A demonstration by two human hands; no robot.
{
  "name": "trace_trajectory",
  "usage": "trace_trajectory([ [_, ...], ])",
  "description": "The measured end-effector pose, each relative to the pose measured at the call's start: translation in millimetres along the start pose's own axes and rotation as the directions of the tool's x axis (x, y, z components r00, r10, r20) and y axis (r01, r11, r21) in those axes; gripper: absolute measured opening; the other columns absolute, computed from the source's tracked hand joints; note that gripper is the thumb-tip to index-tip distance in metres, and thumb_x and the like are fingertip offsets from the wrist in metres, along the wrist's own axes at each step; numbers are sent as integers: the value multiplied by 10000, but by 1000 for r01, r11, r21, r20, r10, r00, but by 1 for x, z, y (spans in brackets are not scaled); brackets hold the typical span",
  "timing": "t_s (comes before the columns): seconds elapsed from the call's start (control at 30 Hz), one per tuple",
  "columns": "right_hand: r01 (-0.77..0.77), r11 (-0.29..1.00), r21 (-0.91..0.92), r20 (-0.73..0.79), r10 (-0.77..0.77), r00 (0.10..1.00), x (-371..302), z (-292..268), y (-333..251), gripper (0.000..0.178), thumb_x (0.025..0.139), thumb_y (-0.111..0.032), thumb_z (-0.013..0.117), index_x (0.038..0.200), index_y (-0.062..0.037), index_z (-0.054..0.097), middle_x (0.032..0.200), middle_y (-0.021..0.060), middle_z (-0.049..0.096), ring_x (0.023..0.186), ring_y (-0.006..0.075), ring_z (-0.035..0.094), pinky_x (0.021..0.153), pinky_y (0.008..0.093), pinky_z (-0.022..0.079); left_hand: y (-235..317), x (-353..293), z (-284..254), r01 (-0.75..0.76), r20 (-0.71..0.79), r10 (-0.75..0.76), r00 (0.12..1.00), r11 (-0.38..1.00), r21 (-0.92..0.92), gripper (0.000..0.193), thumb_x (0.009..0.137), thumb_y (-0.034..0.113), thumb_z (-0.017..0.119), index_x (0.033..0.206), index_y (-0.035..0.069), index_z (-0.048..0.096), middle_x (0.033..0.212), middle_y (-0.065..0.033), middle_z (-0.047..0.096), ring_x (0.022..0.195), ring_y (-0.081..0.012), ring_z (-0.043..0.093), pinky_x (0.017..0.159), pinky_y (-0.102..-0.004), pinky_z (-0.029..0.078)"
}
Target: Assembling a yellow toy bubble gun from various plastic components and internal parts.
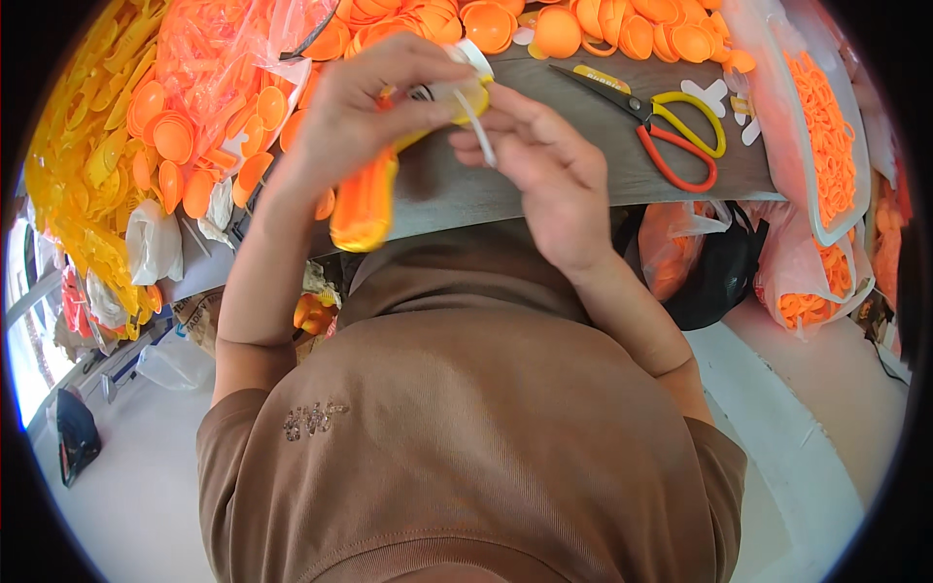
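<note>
My left hand [364,97] is closed around an orange and yellow plastic piece [362,206], whose long rounded end hangs below the palm. A yellow part [476,101] shows past the fingertips, beside a small white round piece [475,56]. Close by on the right, my right hand [562,180] has its fingers bent around a thin white plastic strip [476,124] that runs down from the yellow part. Its index finger touches the yellow part's edge. The fingers hide how these parts join. Both hands are above the near edge of the grey table [437,204].
Scissors [643,115] with red and yellow handles lie partly open on the right. Orange plastic scoops [486,24] line the far side. Yellow pieces [83,165] heap at left, near a clear bag [228,78]. A translucent bin [768,107] holds orange rings [821,146].
</note>
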State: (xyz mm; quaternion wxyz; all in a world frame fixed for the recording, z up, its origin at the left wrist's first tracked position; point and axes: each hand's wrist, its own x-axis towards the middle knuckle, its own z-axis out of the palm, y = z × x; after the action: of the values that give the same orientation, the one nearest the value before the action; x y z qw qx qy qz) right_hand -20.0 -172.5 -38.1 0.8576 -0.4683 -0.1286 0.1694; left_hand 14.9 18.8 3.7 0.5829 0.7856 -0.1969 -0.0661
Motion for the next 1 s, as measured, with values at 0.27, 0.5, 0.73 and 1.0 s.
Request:
trace_trajectory([
  [0.27,-370,850,-375,-209,312,927,19,-4,-37,384,895,-234,562,1154,3,406,925,109,581,736,161,614,553,253,501,7,-10,28,-331,-2,384,923,801,499,404,642,-24,673,1038,27,618,968,-104,586,904,-278,551,750,-363,459],
  [0.5,-323,758,-567,-245,219,944,27,1,-33,465,827,-140,638,1187,8,383,815,66,564,605,94,537,453,199,420,11,-62,9,-127,-213,352,911,732,669,444,662,51,714,1091,30,600,1152,-136,550,1030,-314,523,849,-391,442],
  [0.73,-159,759,-632,-211,29,977,20,-8,-21,495,789,-37,623,1209,13,364,765,38,533,615,57,491,520,200,389,3,-78,26,-23,-232,209,950,788,615,609,686,169,738,1224,11,501,1305,-207,429,1210,-386,409,985,-450,361],
  [1.0,-174,437,-882,-231,-79,970,20,-7,-35,555,791,-62,636,1254,20,340,757,44,545,650,106,542,576,252,442,-6,-65,28,-56,-215,215,953,819,570,577,710,73,704,1241,1,490,1350,-207,401,1264,-364,376,1015,-430,340],
])
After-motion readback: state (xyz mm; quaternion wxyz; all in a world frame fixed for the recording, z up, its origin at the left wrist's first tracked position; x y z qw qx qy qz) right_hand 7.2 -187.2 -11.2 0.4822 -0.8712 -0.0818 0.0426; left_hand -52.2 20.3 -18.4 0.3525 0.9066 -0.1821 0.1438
